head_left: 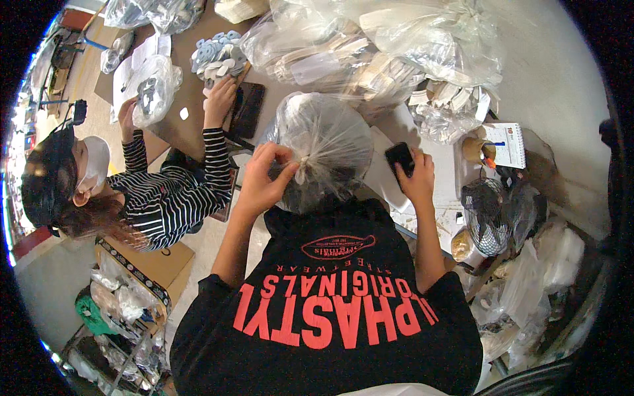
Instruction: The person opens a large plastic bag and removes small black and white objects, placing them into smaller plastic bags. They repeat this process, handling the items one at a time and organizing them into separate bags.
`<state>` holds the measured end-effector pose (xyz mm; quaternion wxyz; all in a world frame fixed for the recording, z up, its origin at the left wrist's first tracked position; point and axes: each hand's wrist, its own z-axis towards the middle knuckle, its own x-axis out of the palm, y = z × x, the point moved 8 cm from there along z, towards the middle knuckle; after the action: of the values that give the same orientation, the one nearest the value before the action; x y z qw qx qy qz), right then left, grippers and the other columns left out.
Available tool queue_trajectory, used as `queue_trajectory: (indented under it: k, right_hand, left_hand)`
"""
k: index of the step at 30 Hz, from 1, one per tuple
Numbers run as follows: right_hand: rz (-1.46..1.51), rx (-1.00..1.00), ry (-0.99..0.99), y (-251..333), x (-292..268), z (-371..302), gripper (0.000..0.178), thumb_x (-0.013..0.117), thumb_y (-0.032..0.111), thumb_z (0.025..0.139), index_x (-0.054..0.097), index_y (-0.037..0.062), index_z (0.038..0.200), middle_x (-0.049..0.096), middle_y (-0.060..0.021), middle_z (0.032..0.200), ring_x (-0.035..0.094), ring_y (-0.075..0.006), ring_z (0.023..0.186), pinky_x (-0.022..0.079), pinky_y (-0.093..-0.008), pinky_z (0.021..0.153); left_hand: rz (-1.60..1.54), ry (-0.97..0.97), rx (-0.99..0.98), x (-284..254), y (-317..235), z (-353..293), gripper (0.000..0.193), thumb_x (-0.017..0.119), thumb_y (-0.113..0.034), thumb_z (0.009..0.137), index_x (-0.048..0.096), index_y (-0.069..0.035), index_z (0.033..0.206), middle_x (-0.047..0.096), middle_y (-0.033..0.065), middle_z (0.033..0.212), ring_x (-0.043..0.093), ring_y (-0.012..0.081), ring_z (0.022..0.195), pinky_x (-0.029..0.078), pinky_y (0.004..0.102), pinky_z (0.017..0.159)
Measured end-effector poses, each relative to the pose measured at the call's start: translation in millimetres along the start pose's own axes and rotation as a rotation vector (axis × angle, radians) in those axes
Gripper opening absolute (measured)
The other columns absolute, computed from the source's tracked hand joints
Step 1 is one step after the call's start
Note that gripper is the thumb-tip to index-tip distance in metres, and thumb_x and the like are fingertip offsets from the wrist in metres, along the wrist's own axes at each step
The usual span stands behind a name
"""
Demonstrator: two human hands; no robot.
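Note:
A large clear plastic bag (323, 138), filled with pale and dark contents I cannot make out, sits right in front of my body. Its top is gathered into a tight twist, and my left hand (267, 175) pinches that gathered neck between thumb and fingers. To the right of the bag, my right hand (417, 178) is wrapped round a black phone (399, 158), close to the white table surface (386, 191). Both my forearms reach forward from the short sleeves of my black shirt.
On the left, a co-worker in a striped top (168, 201) handles a small clear bag (155, 92) beside grey-blue pieces (218, 53). Big clear bags of pale strips (350, 53) fill the back. At right stand a desk calendar (508, 145), a pen cup (472, 150) and a fan (485, 211).

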<state>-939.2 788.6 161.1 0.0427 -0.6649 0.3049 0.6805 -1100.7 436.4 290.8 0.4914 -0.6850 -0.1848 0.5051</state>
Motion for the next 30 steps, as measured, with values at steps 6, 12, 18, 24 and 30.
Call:
queue_trajectory:
  k: [6, 12, 18, 24, 30]
  right_hand:
    - [0.417, -0.386, -0.117, 152.1, -78.2, 23.1, 0.018, 0.071, 0.006, 0.092, 0.072, 0.0051, 0.11, 0.069, -0.011, 0.101, 0.067, -0.0323, 0.096, 0.053, -0.0421, 0.089]
    - [0.424, -0.86, 0.012, 274.2, -89.8, 2.8, 0.017, 0.075, 0.008, 0.087, 0.072, 0.0077, 0.104, 0.069, -0.0097, 0.104, 0.065, -0.0329, 0.096, 0.052, -0.0453, 0.089]
    - [0.263, -0.925, 0.058, 304.7, -77.4, 11.8, 0.021, 0.075, 0.01, 0.087, 0.072, 0.0078, 0.108, 0.067, -0.0105, 0.1, 0.067, -0.0325, 0.095, 0.054, -0.0439, 0.084]
    - [0.216, -0.879, 0.251, 320.4, -71.2, 31.7, 0.016, 0.066, 0.011, 0.089, 0.068, 0.0086, 0.105, 0.066, -0.0125, 0.099, 0.069, -0.0361, 0.092, 0.057, -0.0472, 0.079]
    - [0.132, -0.831, 0.367, 324.6, -70.0, 34.6, 0.014, 0.066, 0.013, 0.091, 0.068, 0.0094, 0.105, 0.067, -0.0115, 0.101, 0.07, -0.0359, 0.095, 0.058, -0.0476, 0.08]
  left_hand:
    - [0.086, -0.088, 0.046, -3.6, -13.9, -6.4, 0.021, 0.077, -0.006, 0.086, 0.065, -0.004, 0.104, 0.066, 0.0117, 0.097, 0.062, 0.0318, 0.096, 0.049, 0.0416, 0.089]
    - [0.06, -0.119, 0.167, -9.7, -16.1, -3.4, 0.023, 0.071, 0.002, 0.082, 0.065, -0.005, 0.103, 0.066, 0.0126, 0.102, 0.062, 0.035, 0.101, 0.049, 0.0435, 0.092]
    - [0.071, -0.079, 0.207, -25.8, -9.2, 5.4, 0.02, 0.069, 0.001, 0.084, 0.065, -0.005, 0.103, 0.068, 0.0125, 0.102, 0.063, 0.0362, 0.102, 0.049, 0.0451, 0.092]
    - [0.049, -0.098, 0.192, -34.9, -4.9, 16.7, 0.018, 0.073, -0.004, 0.086, 0.067, -0.006, 0.103, 0.067, 0.0112, 0.105, 0.061, 0.0362, 0.105, 0.049, 0.0463, 0.092]
    - [0.125, -0.06, 0.223, -28.5, -0.1, 15.8, 0.018, 0.078, -0.013, 0.086, 0.07, -0.009, 0.101, 0.065, 0.0085, 0.103, 0.06, 0.0343, 0.107, 0.048, 0.0463, 0.093]
